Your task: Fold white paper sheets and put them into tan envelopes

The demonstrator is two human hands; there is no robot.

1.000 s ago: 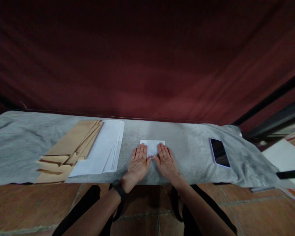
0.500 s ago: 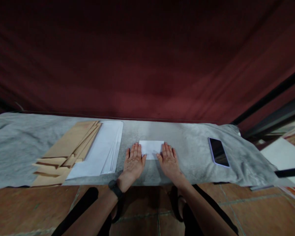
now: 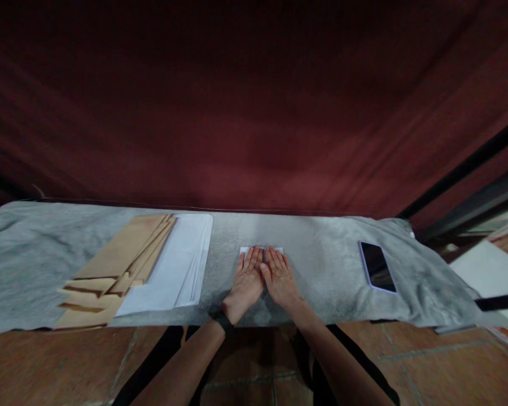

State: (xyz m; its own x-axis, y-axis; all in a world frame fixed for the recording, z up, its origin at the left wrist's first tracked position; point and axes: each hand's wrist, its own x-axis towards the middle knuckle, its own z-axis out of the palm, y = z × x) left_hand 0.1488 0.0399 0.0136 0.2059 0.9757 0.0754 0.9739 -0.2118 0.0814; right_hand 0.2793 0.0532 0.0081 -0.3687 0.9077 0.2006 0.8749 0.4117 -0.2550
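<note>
A small white folded-looking sheet of paper lies on the grey cloth, mostly covered by my hands; only its far edge and corners show. My left hand rests flat on its left part, fingers stretched forward. Beside it, my right hand presses flat on the right part, fingers also extended. The two hands nearly meet at the paper's middle, thumbs close together or overlapping. Neither hand grips anything.
Brown paper envelopes lie fanned at the left, partly over a stack of white paper sheets. A phone in a lilac case lies to the right. Grey cloth covers the narrow surface, with a dark red curtain behind.
Both hands have slid inward from the paper's left and right edges to its middle, covering most of it. The view has tilted slightly.
</note>
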